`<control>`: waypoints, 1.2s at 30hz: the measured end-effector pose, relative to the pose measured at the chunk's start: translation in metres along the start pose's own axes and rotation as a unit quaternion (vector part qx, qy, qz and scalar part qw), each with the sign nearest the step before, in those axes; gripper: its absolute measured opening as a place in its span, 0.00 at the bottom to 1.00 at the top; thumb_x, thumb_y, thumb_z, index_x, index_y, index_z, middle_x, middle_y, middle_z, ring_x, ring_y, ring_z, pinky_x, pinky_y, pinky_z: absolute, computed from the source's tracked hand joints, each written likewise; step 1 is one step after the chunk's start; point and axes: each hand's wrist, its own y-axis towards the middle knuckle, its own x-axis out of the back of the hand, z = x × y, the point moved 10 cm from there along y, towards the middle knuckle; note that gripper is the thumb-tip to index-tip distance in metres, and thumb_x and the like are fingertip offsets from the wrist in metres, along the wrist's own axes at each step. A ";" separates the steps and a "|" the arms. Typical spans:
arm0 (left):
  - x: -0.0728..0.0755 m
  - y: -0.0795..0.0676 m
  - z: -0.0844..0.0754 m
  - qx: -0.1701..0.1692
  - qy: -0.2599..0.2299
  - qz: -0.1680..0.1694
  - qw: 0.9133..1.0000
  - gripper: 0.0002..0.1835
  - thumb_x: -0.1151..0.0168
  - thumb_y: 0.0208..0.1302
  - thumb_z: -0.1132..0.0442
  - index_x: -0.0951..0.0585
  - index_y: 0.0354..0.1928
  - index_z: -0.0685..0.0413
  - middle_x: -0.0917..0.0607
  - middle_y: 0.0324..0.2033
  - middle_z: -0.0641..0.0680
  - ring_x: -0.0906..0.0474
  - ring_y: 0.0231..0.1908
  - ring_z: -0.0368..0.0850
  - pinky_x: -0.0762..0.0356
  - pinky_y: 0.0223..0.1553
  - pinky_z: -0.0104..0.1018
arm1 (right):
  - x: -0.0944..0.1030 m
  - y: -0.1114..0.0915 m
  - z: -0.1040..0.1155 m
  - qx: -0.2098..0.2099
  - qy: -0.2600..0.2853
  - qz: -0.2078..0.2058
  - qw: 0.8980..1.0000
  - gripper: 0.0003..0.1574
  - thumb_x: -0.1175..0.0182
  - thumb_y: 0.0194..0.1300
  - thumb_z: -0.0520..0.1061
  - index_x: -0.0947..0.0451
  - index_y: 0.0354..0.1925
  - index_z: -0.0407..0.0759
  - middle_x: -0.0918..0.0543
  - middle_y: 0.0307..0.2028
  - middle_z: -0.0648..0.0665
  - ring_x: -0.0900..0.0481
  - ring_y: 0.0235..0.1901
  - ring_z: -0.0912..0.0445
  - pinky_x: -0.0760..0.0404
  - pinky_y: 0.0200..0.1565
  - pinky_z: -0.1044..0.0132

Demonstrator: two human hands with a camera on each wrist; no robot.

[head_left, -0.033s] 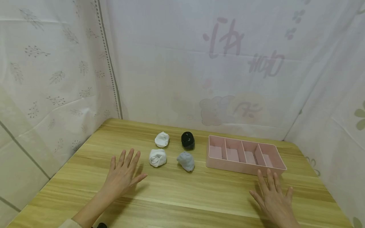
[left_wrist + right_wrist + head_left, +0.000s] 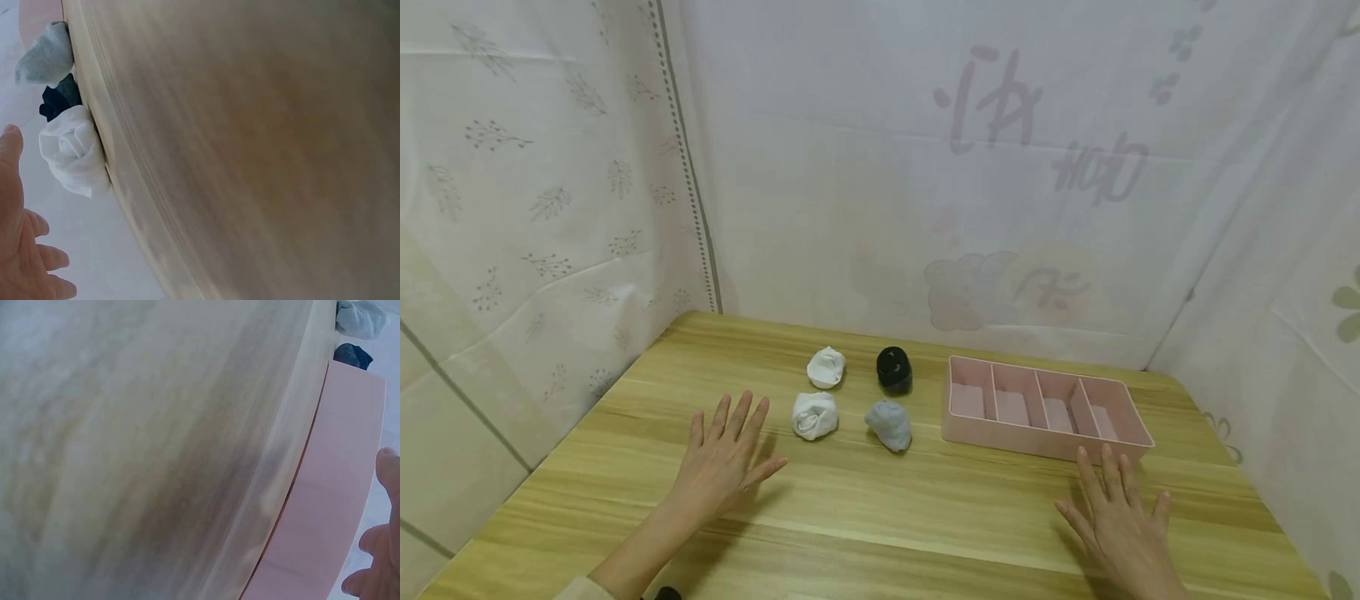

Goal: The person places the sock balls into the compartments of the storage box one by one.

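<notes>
My left hand (image 2: 722, 462), fingers spread, hovers over the table to the left of the bundles and holds nothing. Nearest to it is a rolled white cloth bundle (image 2: 815, 416), folded like a rose in the left wrist view. Behind that sits a second white bundle (image 2: 826, 367). A black rolled bundle (image 2: 894, 370) and a grey one (image 2: 889, 425) lie just to their right. My right hand (image 2: 1123, 533), also spread and holding nothing, is in front of a pink box (image 2: 1018, 438) with several bare compartments; its fingertips overlap the box's front right corner in the head view.
The wood-grain table (image 2: 880, 517) fills the lower part of the head view. Pale printed cloth (image 2: 820, 200) hangs behind it and along both sides. A small dark object (image 2: 667, 593) shows by the left wrist at the bottom edge.
</notes>
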 end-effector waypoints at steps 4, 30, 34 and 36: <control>-0.001 0.001 -0.001 -0.002 -0.002 0.000 1.000 0.45 0.49 0.60 0.33 0.42 0.70 0.59 0.44 0.69 0.68 0.50 0.67 0.71 0.52 0.61 0.71 | -0.002 0.000 -0.001 -0.001 0.002 0.002 1.000 0.50 0.51 0.67 0.66 0.60 0.74 0.49 0.55 0.72 0.32 0.60 0.71 0.38 0.55 0.52 0.20; 0.009 0.019 -0.038 -0.037 -0.055 -0.005 0.998 0.42 0.43 0.60 0.40 0.38 0.68 0.60 0.37 0.66 0.66 0.45 0.66 0.68 0.45 0.62 0.65 | 0.025 0.067 -0.105 0.049 0.158 0.033 0.986 0.64 0.31 0.52 0.54 0.55 0.67 0.20 0.46 0.59 0.12 0.45 0.56 0.18 0.42 0.48 0.25; 0.005 0.029 -0.055 -0.057 -0.073 -0.003 0.996 0.41 0.42 0.60 0.40 0.36 0.67 0.61 0.34 0.65 0.66 0.42 0.65 0.67 0.42 0.61 0.63 | 0.022 0.079 -0.111 0.077 0.213 0.068 0.972 0.67 0.29 0.50 0.48 0.62 0.69 0.22 0.52 0.63 0.14 0.51 0.59 0.19 0.48 0.53 0.25; 0.002 0.033 -0.063 -0.062 -0.090 0.002 0.994 0.41 0.42 0.60 0.40 0.36 0.67 0.61 0.34 0.65 0.66 0.41 0.65 0.67 0.41 0.62 0.62 | 0.020 0.083 -0.114 0.082 0.222 0.084 0.968 0.67 0.30 0.50 0.48 0.63 0.69 0.23 0.53 0.64 0.14 0.53 0.60 0.19 0.48 0.53 0.25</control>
